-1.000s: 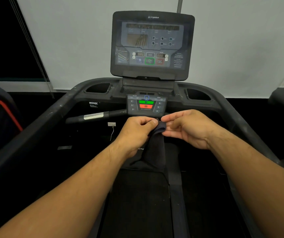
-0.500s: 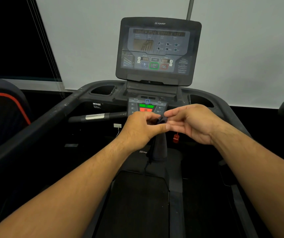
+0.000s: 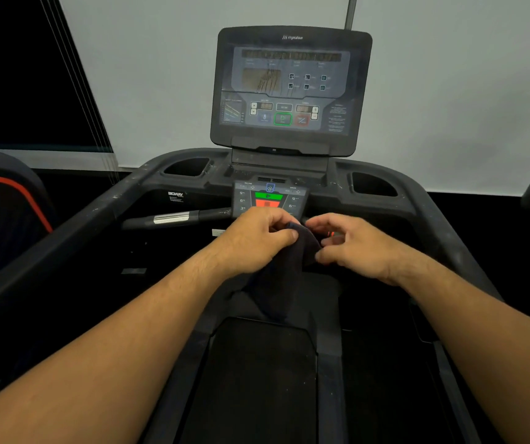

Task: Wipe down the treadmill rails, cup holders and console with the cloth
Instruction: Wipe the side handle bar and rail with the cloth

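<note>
Both hands in front of small keypad, below console. Left hand grip clamped on top of dark cloth; right hand pinches cloth edge from other side. Cloth hangs down over belt. Cup holders at both sides of console, rails dusty.

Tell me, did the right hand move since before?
Yes. The right hand slid away from the left hand, rightward of the small green-and-red button panel, exposing more dark cloth.
</note>
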`<state>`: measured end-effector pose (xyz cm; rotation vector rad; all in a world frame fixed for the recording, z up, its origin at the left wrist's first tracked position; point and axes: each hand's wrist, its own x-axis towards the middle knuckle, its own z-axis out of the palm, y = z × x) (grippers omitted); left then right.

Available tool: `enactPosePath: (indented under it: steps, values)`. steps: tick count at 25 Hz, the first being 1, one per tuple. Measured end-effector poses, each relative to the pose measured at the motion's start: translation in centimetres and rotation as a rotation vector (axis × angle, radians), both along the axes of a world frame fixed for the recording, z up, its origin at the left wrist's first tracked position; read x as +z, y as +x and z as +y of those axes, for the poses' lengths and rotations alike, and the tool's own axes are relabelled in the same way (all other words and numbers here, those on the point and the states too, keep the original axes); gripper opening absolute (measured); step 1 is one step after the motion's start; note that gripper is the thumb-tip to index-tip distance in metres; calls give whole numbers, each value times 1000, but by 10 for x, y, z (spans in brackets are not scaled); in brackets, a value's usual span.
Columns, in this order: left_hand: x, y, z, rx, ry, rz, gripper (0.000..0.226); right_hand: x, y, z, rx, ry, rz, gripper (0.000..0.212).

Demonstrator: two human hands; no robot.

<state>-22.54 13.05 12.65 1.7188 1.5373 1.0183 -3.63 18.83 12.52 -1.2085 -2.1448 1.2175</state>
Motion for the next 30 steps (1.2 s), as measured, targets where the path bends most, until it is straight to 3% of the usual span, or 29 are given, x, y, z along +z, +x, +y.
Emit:
enactPosePath:
  steps: [3, 5, 9, 14, 16, 19, 23, 25, 30]
  values:
    - [9, -7, 1, -72, -2, 89, 14, -12, -4, 4, 134, -88, 43, 54]
    - [15, -12, 1, -67, 8, 129, 16, -14, -8, 3, 139, -128, 86, 39]
    - [20, -23, 4, 101, 84, 193, 18, -7, -14, 0, 64, 136, -76, 2]
    - [12, -26, 9, 297, 136, 129, 8, 2, -11, 0, -173, 317, 13, 22]
    - [7, -19, 13, 276, 100, -12, 8, 3, -10, -7, -266, 278, 118, 25]
    - [1, -1, 19, 207, 17, -122, 9, -4, -2, -20, -331, 201, 106, 24]
    - [-15, 33, 25, 68, -57, -165, 13, -18, 29, -37, -229, -214, 243, 41]
    - [-22, 58, 26, -22, -87, -209, 14, -22, 53, -46, -265, -353, 220, 35]
    - [-27, 129, 29, -134, -91, -352, 12, -20, 116, -59, -507, -266, 473, 16]
